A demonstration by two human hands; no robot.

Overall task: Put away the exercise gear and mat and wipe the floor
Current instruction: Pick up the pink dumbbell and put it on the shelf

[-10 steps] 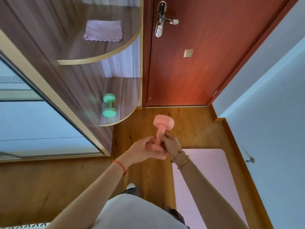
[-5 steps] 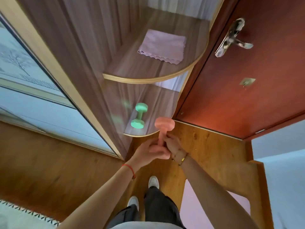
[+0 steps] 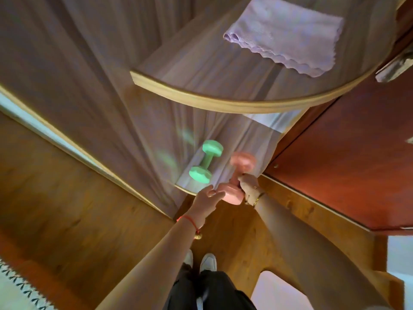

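Note:
A pink dumbbell hangs over the front edge of the low curved shelf. My right hand grips its handle. My left hand touches its near head with the fingertips. A green dumbbell lies on that low shelf just left of the pink one. A lilac cloth lies folded on the upper curved shelf. A corner of the pale pink mat shows on the floor at bottom right.
A red-brown door with a metal handle stands right of the shelves. The wardrobe's wooden side rises on the left. My white shoes stand on the wooden floor. A patterned rug edge lies at bottom left.
I have stepped closer and the view has tilted down toward the shelves. Both hands have carried the pink dumbbell forward to the low shelf's edge, beside the green one.

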